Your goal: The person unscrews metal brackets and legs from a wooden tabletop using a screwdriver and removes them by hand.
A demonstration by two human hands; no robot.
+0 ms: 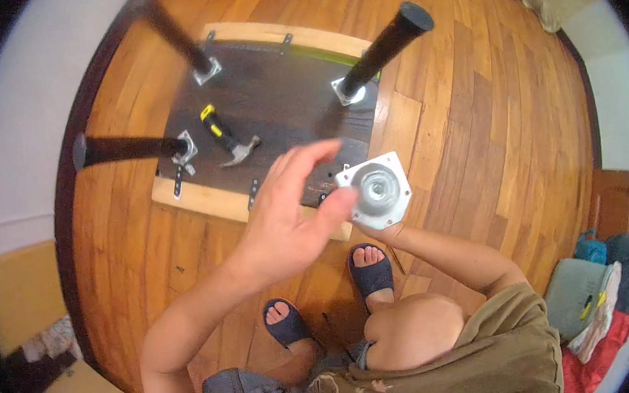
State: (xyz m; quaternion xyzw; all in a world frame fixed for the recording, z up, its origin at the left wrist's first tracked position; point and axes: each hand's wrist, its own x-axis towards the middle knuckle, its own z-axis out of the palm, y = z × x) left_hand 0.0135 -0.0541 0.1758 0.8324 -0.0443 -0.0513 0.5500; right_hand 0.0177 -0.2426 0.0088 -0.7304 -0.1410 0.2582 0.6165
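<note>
Right now the right hand (368,229) props a silver mounting plate (376,190) face-up from beneath while the left hand (293,209) pinches its edge, just short of the upturned table (276,102) and hammer (231,140).

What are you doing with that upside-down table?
A person holds a silver metal mounting plate up in the right hand, with the left hand touching its edge. Below lies an upside-down dark tabletop on the wooden floor, three black legs already fixed on. A hammer rests on it.
</note>
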